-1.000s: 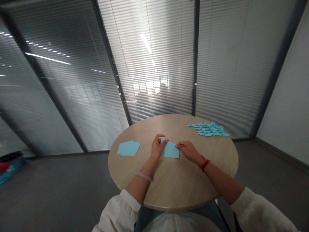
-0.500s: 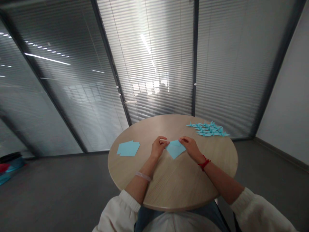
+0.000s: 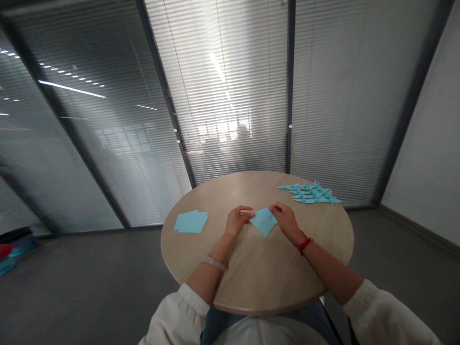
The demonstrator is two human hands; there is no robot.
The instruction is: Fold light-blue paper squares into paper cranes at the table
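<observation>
A folded sheet of light blue paper (image 3: pixel 263 221) sits point-down as a diamond between my hands, on or just above the table. My left hand (image 3: pixel 237 221) pinches its left corner, and my right hand (image 3: pixel 285 218) grips its upper right edge. To the left lies a stack of light blue paper squares (image 3: pixel 190 222), which neither hand touches. Several light blue origami cranes (image 3: pixel 309 193) lie in a cluster at the far right of the round wooden table (image 3: pixel 258 273).
Glass partitions with slatted blinds (image 3: pixel 230 120) stand beyond the table, and a pale wall (image 3: pixel 424 120) is at the right. Grey carpet (image 3: pixel 89 282) surrounds the table. A dark, red and blue bag (image 3: pixel 16 254) lies on the floor at the left.
The paper has turned from a square lying on the table into a point-down diamond, now held between both hands. My right hand has moved up along it.
</observation>
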